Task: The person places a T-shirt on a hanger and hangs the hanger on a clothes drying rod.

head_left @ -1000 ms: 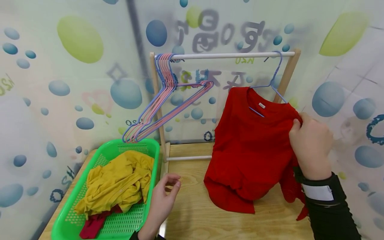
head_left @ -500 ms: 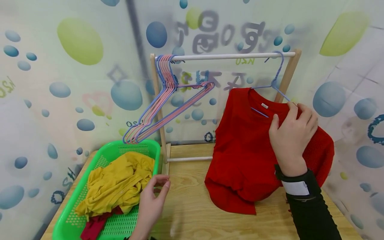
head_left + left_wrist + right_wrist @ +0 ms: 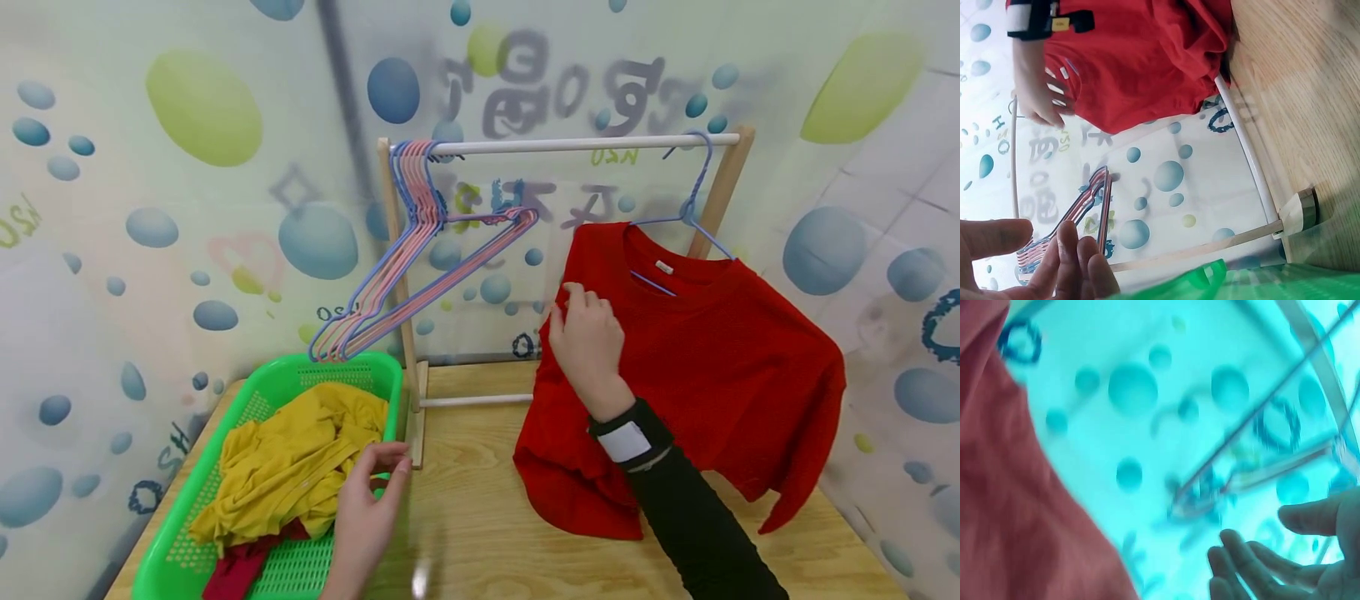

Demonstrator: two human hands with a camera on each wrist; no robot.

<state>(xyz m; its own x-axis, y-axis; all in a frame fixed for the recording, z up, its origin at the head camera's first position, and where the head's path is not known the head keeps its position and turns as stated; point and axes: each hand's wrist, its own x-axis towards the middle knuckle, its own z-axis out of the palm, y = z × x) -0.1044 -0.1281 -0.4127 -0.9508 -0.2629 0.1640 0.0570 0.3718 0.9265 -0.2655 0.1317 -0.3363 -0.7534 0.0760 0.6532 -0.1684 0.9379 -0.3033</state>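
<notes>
A red long-sleeved shirt [image 3: 720,367] hangs on a blue hanger [image 3: 688,204], whose hook sits over the white rod [image 3: 570,145] at the rack's right end. My right hand [image 3: 588,350] overlaps the shirt's left shoulder in the head view; in the right wrist view its loosely bent fingers hold nothing, apart from the red cloth. My left hand [image 3: 367,508] hovers at the basket's right side, thumb and fingers spread with a gap between them. Beside it, a green basket [image 3: 394,400] contains a crumpled yellow garment [image 3: 300,458] and a dark red cloth [image 3: 238,568].
Several pink and blue hangers [image 3: 375,292] are bunched at the rack's left end, reaching out over the basket's back rim. The rack's wooden left post [image 3: 408,367] stands right of the basket on the wooden table [image 3: 480,500]. A patterned curtain closes the back.
My right hand has let go of the shirt's right shoulder and swept left across its front. The right sleeve now hangs spread out. My left hand has drifted left toward the basket.
</notes>
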